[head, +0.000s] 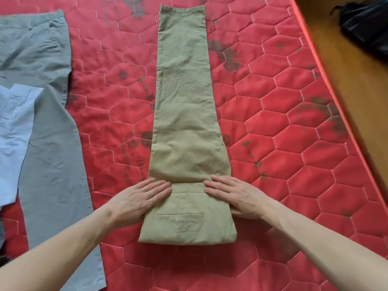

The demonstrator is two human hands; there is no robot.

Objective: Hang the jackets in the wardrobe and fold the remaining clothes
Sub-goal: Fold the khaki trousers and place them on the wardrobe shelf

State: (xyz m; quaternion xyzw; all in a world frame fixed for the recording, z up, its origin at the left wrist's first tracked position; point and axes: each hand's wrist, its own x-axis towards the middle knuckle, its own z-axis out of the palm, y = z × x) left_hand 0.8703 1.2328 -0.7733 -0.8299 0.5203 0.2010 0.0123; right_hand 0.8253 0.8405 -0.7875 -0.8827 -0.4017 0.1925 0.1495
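- Khaki trousers [184,114]: laid lengthwise down the middle of the red quilted mattress [294,133], legs doubled one on the other, hem at the far end; waist end turned over toward the legs, back pocket uppermost, fold edge nearest the person
- Left hand [136,200]: flat on the left side of the turned-over waist; fingers [155,186] straight and together, pressing, gripping nothing
- Right hand [237,198]: flat on the right side, mirrored; fingers straight, pressing
- Step in hand, as judged: setting the first fold; press evenly on both sides, smooth outward from the centre so no ridge stays; keep side edges in line with the legs before the next fold
- Grey trousers [48,127]: unfolded at left, well apart
- Pale blue shirt [12,131]: lying over them, unfolded
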